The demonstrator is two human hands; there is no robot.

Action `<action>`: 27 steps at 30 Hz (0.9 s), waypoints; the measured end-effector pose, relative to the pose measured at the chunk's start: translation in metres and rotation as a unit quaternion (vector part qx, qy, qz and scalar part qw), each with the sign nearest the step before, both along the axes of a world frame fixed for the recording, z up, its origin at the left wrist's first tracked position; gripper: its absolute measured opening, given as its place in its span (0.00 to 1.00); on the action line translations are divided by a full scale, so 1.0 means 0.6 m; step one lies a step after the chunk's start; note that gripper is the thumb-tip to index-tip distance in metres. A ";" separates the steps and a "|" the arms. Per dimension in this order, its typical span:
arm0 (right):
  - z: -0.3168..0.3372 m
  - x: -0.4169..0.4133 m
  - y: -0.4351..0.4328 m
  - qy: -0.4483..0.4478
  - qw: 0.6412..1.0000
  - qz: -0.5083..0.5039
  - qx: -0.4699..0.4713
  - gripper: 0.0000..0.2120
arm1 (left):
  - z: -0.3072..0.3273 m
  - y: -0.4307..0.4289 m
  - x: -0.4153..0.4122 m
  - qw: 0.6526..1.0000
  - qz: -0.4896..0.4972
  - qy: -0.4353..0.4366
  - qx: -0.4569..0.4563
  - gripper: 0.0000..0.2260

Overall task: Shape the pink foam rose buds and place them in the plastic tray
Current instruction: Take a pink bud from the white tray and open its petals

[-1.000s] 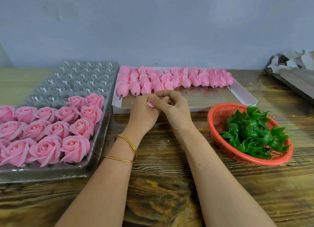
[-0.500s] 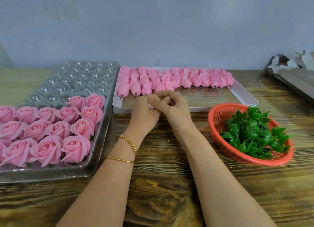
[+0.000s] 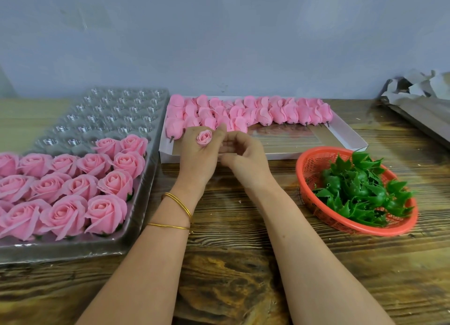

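Note:
My left hand [image 3: 197, 159] grips a small pink foam rose bud [image 3: 204, 137], whose spiral top peeps out above its fingers. My right hand [image 3: 243, 154] sits close beside it with loosely curled fingers that touch the left hand and hold nothing I can see. The clear plastic tray [image 3: 146, 178] lies at the left, its near half filled with several opened pink roses [image 3: 73, 188] and its far cups bare. Behind my hands, a white box [image 3: 345, 139] holds rows of closed pink buds [image 3: 267, 111].
An orange basket [image 3: 309, 164] of green plastic calyxes [image 3: 358, 193] stands at the right on the wooden table [image 3: 231, 263]. Crumpled grey paper [image 3: 418, 93] lies at the far right edge. A grey wall backs the table.
My hands have drawn slightly apart. The bud, earlier nearly hidden between both hands, now shows its top in my left hand, and my right hand's fingers have loosened.

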State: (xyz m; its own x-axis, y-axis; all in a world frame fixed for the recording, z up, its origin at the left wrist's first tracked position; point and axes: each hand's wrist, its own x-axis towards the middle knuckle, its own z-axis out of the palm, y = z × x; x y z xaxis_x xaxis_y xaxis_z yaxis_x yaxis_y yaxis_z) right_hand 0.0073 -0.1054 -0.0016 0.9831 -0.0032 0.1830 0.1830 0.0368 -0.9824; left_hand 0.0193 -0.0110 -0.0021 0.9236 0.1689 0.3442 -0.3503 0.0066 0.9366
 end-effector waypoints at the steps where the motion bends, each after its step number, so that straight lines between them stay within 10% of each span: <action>1: -0.002 0.000 0.001 -0.011 1.000 0.010 -0.016 0.16 | -0.001 -0.002 0.001 1.000 -0.011 0.015 -0.022 0.13; 27: -0.002 -0.010 0.005 -0.026 0.995 0.093 -0.030 0.21 | 0.001 0.000 -0.003 0.996 -0.071 0.044 -0.032 0.17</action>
State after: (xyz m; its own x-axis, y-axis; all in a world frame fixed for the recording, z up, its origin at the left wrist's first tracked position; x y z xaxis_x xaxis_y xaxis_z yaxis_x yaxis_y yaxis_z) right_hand 0.0011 -0.1023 -0.0030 0.9547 0.1906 0.2285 0.2296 0.0165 -0.9731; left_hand 0.0173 -0.0111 -0.0013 0.9659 0.0526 0.2534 -0.2578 0.1101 0.9599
